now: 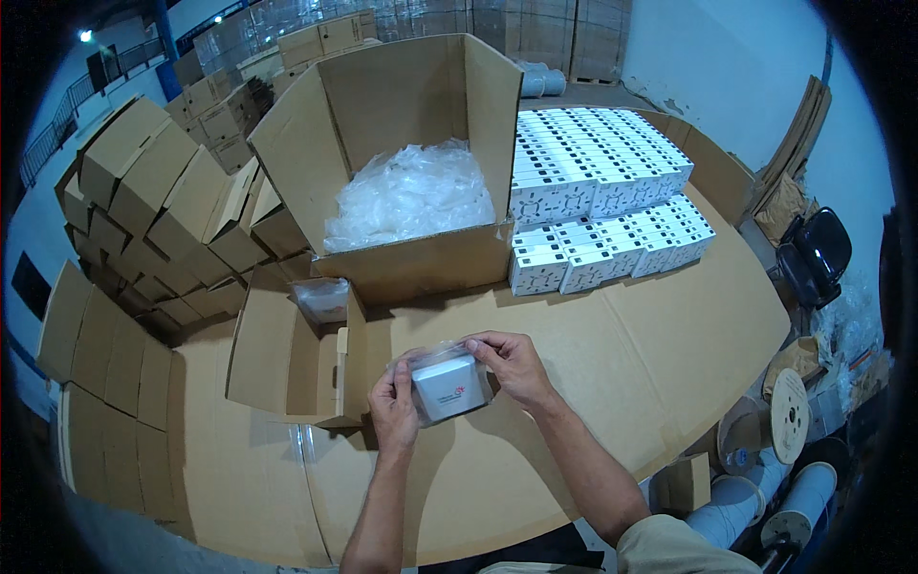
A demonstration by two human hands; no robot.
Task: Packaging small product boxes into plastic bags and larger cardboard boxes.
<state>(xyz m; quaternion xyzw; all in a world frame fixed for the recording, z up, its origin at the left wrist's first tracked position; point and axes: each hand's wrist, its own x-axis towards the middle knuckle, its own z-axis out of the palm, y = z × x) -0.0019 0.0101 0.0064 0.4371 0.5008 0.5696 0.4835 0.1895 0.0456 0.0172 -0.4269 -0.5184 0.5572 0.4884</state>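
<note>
Brown cardboard covers the worktop (612,383). Before the large carton (421,266), the left hand (392,407) and right hand (514,368) pinch a clear bag (428,354) around a white box (446,390). Bagging seems under way: one bagged packet (322,301) lies in the small carton (263,364) at the large carton's front left; the stacked boxes (602,182) on its right probably remain.

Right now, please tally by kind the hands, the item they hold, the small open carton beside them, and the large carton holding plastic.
Left hand and right hand: 2
Bagged white item: 1
Small open carton: 1
Large carton: 1
Total: 5
</note>
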